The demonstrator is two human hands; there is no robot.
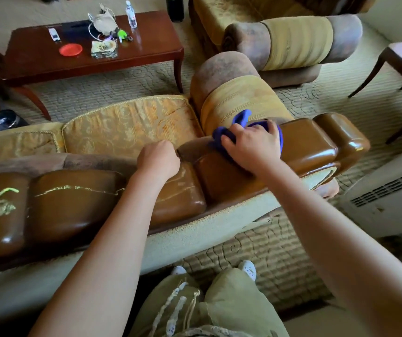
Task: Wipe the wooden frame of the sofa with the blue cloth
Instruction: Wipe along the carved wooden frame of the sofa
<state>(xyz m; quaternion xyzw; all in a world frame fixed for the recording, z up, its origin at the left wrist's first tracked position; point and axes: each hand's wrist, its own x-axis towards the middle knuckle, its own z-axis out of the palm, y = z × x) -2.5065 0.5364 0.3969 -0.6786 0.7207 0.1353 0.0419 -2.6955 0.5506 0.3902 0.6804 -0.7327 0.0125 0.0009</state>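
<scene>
Right hand point(252, 144) presses blue cloth point(221, 135) onto wooden frame point(311, 142), fingers curled holding it, cloth bunched beneath and beyond fingers. Left hand point(158, 156) fisted, apparently empty, braced on frame. Keep cloth flat, stroke along glossy top; streaked sections lie left of fingers.

Soft, warm daylight fills the room, brighter toward the right. Small white glare spots sit on the glossy wooden frame point(316, 142), at its right end and lower left, and a pale sheen lies on the dark tabletop point(146, 45). Shadows stay faint and diffuse. Wide-angle distortion bends straight lines near the edges, where detail softens; the centre stays fairly sharp.
</scene>
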